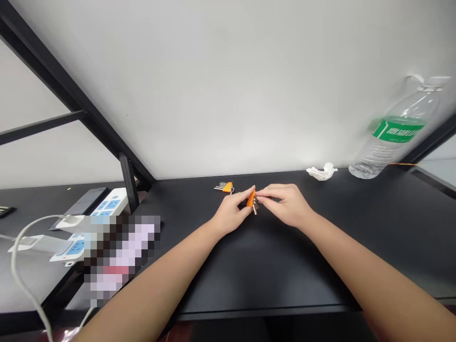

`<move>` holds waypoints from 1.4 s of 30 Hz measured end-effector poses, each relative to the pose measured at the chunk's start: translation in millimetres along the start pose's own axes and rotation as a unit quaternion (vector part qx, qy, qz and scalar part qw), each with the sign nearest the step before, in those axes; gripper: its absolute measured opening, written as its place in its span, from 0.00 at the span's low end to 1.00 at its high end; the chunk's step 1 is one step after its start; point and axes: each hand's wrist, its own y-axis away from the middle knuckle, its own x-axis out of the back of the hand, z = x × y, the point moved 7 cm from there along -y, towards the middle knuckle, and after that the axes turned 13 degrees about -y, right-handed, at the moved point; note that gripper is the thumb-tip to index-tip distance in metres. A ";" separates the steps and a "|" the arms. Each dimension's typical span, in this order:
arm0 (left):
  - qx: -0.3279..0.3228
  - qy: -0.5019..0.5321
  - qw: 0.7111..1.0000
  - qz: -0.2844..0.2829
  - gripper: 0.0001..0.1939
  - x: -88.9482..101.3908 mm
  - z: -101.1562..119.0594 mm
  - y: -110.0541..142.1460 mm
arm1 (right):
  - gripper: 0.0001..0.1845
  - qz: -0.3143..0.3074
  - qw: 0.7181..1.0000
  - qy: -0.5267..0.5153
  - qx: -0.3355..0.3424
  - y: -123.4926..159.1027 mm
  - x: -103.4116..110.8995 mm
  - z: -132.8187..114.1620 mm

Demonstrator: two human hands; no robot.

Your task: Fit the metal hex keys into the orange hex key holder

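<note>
My left hand is closed round an orange hex key holder, gripping it between thumb and fingers just above the black table. Short metal keys stick out of the holder, one pointing down toward the tabletop. My right hand comes in from the right, its thumb and forefinger pinched on a hex key at the holder's side. Most of that key is hidden by the fingertips. Behind my left hand lies a second orange hex key set, its metal keys pointing left.
The black table runs back to a pale wall. At the back right stand a crumpled tissue and a large clear bottle with a green label. Power strips, a white cable and a black metal frame are left.
</note>
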 end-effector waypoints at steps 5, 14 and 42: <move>-0.007 -0.008 1.000 0.015 0.28 4.9 3.8 -1.1 | 0.14 -0.017 0.993 -0.073 -0.094 0.8 -8.9 20.2; -0.096 -0.081 0.989 0.081 0.16 20.2 19.1 -4.4 | 0.18 0.017 0.919 -0.305 -0.249 6.2 -22.3 50.6; -0.054 -0.055 0.985 0.156 0.08 32.2 8.3 -3.5 | 0.04 -0.096 0.981 0.061 -0.156 2.2 5.6 24.4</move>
